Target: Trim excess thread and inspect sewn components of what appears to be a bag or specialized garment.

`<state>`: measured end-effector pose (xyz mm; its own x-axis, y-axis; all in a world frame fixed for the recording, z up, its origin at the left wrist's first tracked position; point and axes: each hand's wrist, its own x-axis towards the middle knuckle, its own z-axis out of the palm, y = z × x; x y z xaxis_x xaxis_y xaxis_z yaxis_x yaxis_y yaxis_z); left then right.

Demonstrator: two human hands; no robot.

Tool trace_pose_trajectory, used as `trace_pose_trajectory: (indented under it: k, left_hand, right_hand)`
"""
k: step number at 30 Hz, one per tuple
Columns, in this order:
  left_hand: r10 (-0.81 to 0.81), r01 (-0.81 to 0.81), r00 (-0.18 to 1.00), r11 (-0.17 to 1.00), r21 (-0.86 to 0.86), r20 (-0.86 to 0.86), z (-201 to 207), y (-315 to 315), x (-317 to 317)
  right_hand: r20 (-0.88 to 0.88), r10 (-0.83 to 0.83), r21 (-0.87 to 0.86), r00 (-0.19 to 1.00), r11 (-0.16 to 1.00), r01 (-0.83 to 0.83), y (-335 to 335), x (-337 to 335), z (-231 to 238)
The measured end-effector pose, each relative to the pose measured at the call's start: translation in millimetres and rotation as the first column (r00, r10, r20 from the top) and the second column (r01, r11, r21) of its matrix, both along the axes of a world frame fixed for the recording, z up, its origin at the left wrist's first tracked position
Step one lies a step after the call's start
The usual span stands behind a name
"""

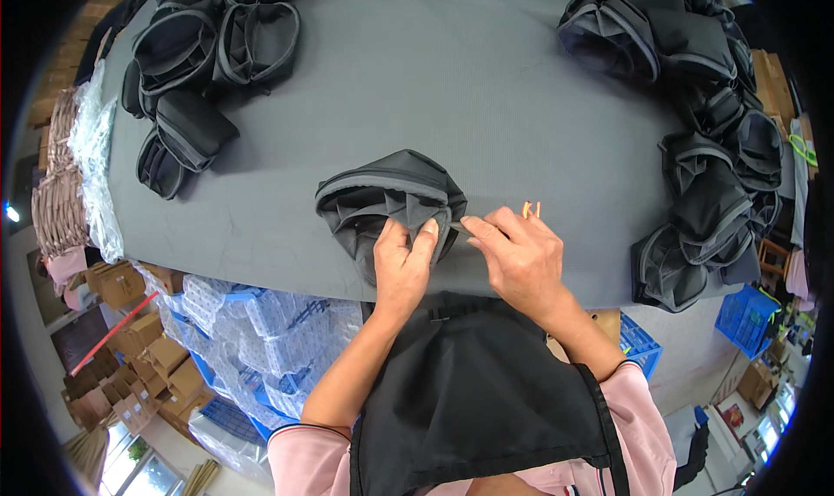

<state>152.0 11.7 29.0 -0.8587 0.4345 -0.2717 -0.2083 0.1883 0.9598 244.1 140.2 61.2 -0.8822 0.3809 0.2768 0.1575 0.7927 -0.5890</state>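
Note:
A black pouch [408, 179] with a grey-edged opening lies on the table in front of me, its mouth toward me and folds of lining inside. My left hand [403, 266] grips the near edge of that opening, thumb and fingers pinched on the fabric. At the pouch's right side, my right hand [521, 257] is closed round a small slim tool; its orange ends [532, 209] stick out above the knuckles. A thin dark tip shows between the right fingertips and the pouch. Most of the tool is hidden in the hand, so its kind is unclear.
More black pouches pile up at the far left [178, 49] and along the right side [695, 192] of the grey table [521, 88]. Below the left table edge stand blue crates with bubble wrap [269, 331]. Cardboard boxes [148, 357] stack farther left. A black apron [478, 392] covers my front.

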Motion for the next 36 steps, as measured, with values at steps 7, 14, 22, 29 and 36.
trace_pose_trajectory:
  k: [7, 14, 22, 29, 36]
  left_hand:
    - [-0.129, 0.115, 0.987, 0.983, -0.146, -0.092, -0.4, -5.4, 6.5]
    - [-0.143, 0.123, 0.983, 0.978, -0.169, -0.116, 3.4, -3.6, 8.4]
    - [-0.184, 0.154, 0.961, 0.976, -0.154, -0.207, -2.3, -6.6, 10.5]
    - [-0.136, 0.132, 0.989, 0.988, -0.081, -0.052, 1.3, -7.7, 9.7]
    - [-0.137, 0.136, 0.990, 0.989, -0.063, -0.020, 0.2, -3.4, 9.8]
  right_hand:
    - [0.047, 0.080, -0.460, 0.996, 0.887, -0.050, 10.9, 13.6, 2.8]
    - [0.056, 0.092, 0.037, 0.994, 0.995, -0.094, 17.1, 8.7, 6.6]
    - [0.111, 0.299, 0.108, 0.948, 0.944, -0.311, 35.6, 4.8, 8.2]
    - [0.126, 0.172, -0.979, 0.977, -0.136, 0.151, 25.2, 14.5, -32.3]
    - [0.044, -0.175, -0.912, 0.984, -0.410, -0.032, 9.3, 36.0, -33.6]
